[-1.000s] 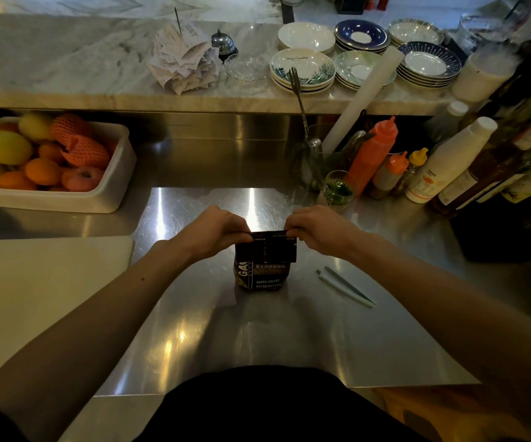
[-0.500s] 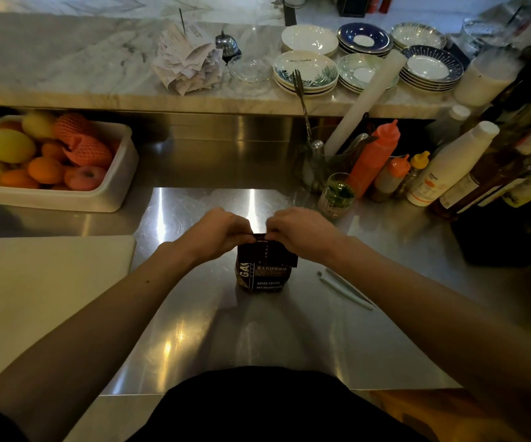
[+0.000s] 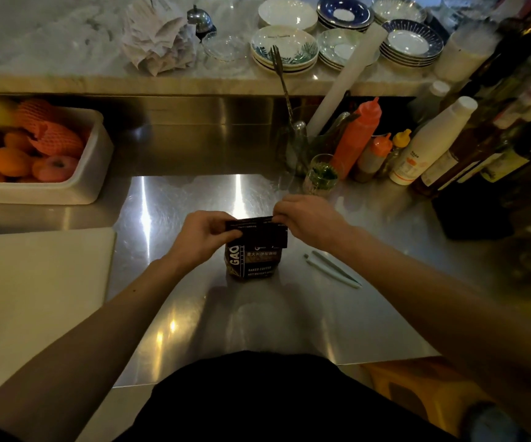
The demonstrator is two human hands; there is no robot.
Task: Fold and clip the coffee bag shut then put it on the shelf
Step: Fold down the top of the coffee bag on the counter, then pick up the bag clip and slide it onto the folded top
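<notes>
Two hands (image 3: 206, 234) (image 3: 312, 218) pinch coffee bag (image 3: 253, 253) on steel counter (image 3: 289, 314).

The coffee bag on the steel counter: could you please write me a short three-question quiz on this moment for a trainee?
1. True or false: the sealing clip is already clamped on the coffee bag.
2. Multiple choice: how is the bag's top held? A) by the left hand alone; B) by the right hand alone; C) by both hands, one at each end of the folded top.
3. Fill in: the clip lies on the steel counter to the person's ______ of the bag.

Key
1. False: it lies loose on the counter, apart from the bag.
2. C
3. right
</notes>
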